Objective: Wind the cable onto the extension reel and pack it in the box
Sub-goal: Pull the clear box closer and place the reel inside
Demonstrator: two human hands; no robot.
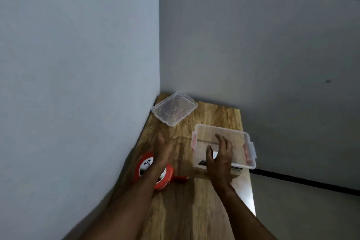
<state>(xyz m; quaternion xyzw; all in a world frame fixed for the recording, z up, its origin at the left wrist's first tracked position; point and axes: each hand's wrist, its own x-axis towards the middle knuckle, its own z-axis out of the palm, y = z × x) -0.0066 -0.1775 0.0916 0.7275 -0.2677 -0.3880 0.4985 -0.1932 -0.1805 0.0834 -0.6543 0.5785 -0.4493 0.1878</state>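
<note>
Your extension reel (153, 171) lies flat on the wooden table (194, 210), close to the table's left edge beside the left wall (78, 64). Its housing is orange-red around a white face, and that face carries a dark socket pattern; no brand name or lettering can be read at this sharpness. A short red plug end (181, 178) projects from the reel's right side and rests on the table surface. Your left forearm crosses directly over the reel and hides its middle part. Your left hand (163, 149) sits beyond the reel, above the tabletop, with its fingers extended and loosely spread, grasping nothing. Your right hand (221, 157) is at the near left portion of the clear plastic box (247, 161), fingers spread wide and thumb apart; you cannot tell whether the palm presses on the box or only hovers over it. The box stands to the right of the reel, well apart from it, near the table's right edge, and has red latch clips on its short sides. A pale flat object shows beneath the hand, too indistinct to identify. The clear lid (174, 109) lies separately at the table's far left corner, touching neither box nor reel.
</note>
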